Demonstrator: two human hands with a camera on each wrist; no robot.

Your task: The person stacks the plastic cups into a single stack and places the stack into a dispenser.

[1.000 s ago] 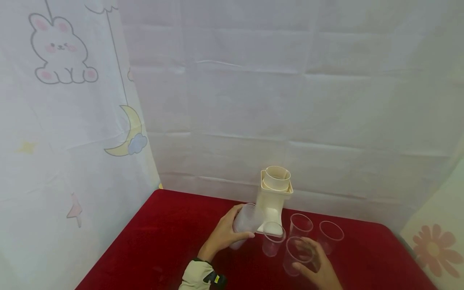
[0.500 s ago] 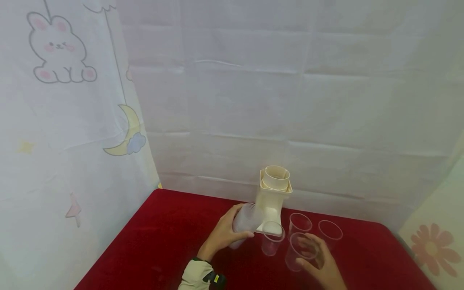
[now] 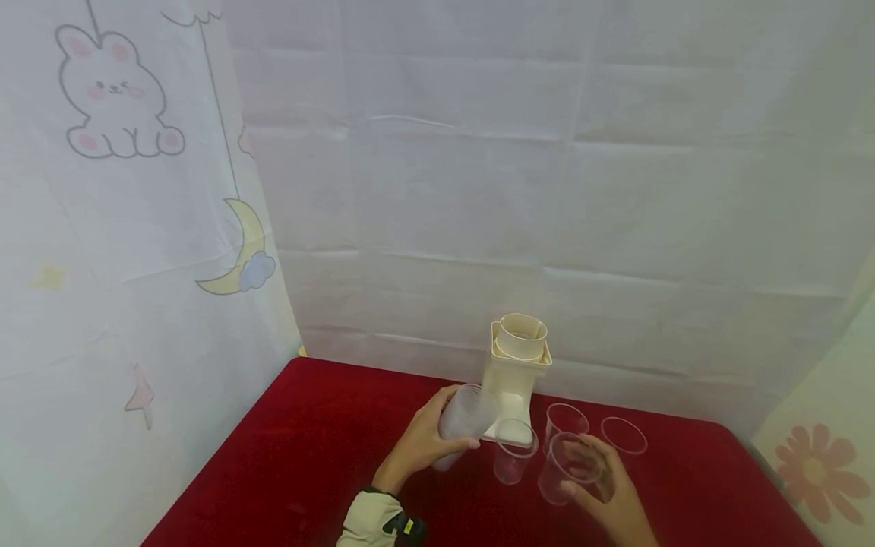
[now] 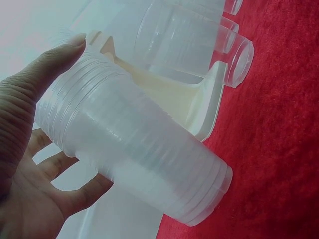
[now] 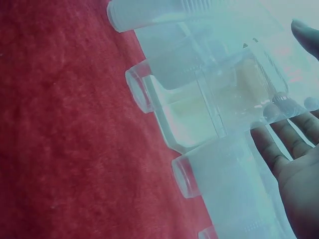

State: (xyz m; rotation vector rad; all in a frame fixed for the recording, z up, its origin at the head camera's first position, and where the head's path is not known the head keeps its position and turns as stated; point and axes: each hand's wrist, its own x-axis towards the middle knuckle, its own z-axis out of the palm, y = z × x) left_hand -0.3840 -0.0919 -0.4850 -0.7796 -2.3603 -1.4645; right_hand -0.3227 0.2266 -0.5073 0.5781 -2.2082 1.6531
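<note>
My left hand point(image 3: 427, 437) grips a tilted stack of nested clear plastic cups point(image 4: 134, 134), thumb on the rim side and fingers curled round it. The stack's bottom angles down near the red cloth. My right hand point(image 3: 608, 486) holds a single clear plastic cup point(image 3: 562, 482) between thumb and fingers. In the right wrist view its base is off the cloth. One clear cup point(image 3: 509, 463) stands between my hands. Another cup point(image 3: 566, 414) stands behind the held one, which partly hides it. A further cup point(image 3: 623, 434) shows mostly as a rim beyond my right fingers.
A cream plastic holder point(image 3: 509, 387) with a round collar on top stands behind the cups, close to the table's back edge. Red cloth covers the table point(image 3: 294, 441). A pale cloth wall point(image 3: 437, 213) rises behind, and a printed one point(image 3: 137, 304) at the left.
My right hand has moved slightly away from me and to the right, carrying its cup. My left hand and the stack keep their place.
</note>
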